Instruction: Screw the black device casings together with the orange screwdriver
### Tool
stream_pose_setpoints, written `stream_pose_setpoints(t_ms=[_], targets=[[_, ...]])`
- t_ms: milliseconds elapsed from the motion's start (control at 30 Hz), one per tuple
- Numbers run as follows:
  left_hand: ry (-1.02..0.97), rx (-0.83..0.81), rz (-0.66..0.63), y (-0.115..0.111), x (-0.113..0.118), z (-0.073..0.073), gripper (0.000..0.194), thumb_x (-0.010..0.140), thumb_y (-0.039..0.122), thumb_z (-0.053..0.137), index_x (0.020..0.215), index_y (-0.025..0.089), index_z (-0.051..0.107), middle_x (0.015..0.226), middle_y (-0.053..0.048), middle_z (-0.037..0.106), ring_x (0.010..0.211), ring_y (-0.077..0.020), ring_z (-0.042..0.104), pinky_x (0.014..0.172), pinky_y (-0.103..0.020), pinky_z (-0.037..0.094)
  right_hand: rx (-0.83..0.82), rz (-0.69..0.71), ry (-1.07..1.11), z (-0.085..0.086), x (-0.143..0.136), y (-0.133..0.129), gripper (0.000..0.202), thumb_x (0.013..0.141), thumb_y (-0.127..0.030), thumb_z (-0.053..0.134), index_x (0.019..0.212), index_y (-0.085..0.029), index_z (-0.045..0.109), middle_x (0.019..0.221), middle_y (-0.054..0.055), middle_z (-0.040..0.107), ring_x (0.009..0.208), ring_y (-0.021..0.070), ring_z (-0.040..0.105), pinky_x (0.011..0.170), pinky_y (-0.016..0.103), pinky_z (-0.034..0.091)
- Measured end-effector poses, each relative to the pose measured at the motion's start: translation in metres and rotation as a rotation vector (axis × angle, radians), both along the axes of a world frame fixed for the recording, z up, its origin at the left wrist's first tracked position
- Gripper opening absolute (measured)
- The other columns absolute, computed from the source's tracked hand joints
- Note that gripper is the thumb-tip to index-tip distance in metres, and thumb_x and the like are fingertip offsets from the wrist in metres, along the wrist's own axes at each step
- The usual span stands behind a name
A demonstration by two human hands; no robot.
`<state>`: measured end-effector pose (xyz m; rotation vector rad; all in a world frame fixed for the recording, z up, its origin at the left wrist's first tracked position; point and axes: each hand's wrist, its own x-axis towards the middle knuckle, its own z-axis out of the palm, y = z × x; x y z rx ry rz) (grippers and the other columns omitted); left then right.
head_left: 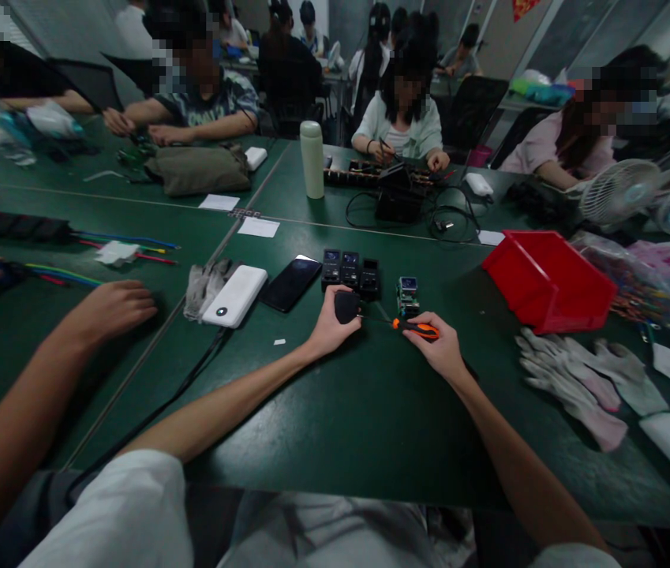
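Note:
My left hand (332, 325) is closed around a small black device casing (346, 307), held just above the green table. In my right hand (438, 347) is an orange and black screwdriver (421, 327), its shaft pointing left toward the casing. Whether the tip touches it I cannot tell. Right behind the casing stand several small black devices with little screens (350, 268) in a row. A bare green circuit board with a small screen (408, 296) lies just beyond the screwdriver. Left of the devices rests a black phone (292, 282), and beside that a white power bank (236, 296).
A red bin (549, 282) and grey work gloves (574, 383) lie to the right. From the left, a co-worker's hand (118, 312) rests on the table near coloured wires (127, 241). A pale green bottle (312, 160) stands at the back, with other people seated beyond.

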<state>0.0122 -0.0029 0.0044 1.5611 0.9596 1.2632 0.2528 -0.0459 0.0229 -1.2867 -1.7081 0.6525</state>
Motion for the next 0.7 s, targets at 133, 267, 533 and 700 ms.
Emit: stream_pose_setpoints(t_ms=[133, 267, 533, 700], targets=[[0.002, 0.007, -0.003, -0.001, 0.000, 0.000, 0.051, 0.072, 0.016, 0.064, 0.115, 0.022, 0.038, 0.095, -0.001, 0.056, 0.083, -0.0138, 0.060, 0.079, -0.031, 0.048, -0.027, 0.004, -0.043, 0.002, 0.001, -0.002, 0.021, 0.079, -0.035, 0.070, 0.093, -0.019, 0.068, 0.089, 0.004, 0.067, 0.076, 0.0179, 0.062, 0.070, 0.032, 0.050], [0.007, 0.016, 0.000, -0.002, 0.001, 0.000, 0.050, 0.072, 0.016, 0.064, 0.115, 0.022, 0.038, 0.094, -0.001, 0.056, 0.082, -0.0135, 0.059, 0.077, -0.030, 0.047, -0.117, 0.018, 0.018, 0.004, 0.000, -0.003, 0.022, 0.082, -0.038, 0.067, 0.092, -0.018, 0.068, 0.079, 0.004, 0.067, 0.066, 0.0157, 0.061, 0.061, 0.028, 0.048], [-0.009, 0.015, -0.011, -0.001, 0.001, -0.002, 0.051, 0.072, 0.016, 0.064, 0.115, 0.022, 0.038, 0.093, -0.001, 0.056, 0.081, -0.0137, 0.059, 0.077, -0.030, 0.047, -0.309, 0.038, 0.122, -0.007, -0.001, 0.002, 0.031, 0.087, -0.046, 0.058, 0.084, -0.017, 0.066, 0.050, -0.003, 0.054, 0.039, 0.0090, 0.041, 0.039, 0.023, 0.032], [-0.013, 0.013, -0.011, 0.000, 0.001, -0.003, 0.052, 0.071, 0.015, 0.064, 0.115, 0.022, 0.038, 0.093, 0.000, 0.056, 0.081, -0.0135, 0.059, 0.077, -0.029, 0.047, -0.123, 0.023, 0.086, -0.006, -0.003, 0.002, 0.028, 0.074, -0.040, 0.074, 0.091, -0.019, 0.065, 0.084, 0.003, 0.066, 0.072, 0.0169, 0.063, 0.066, 0.030, 0.052]])
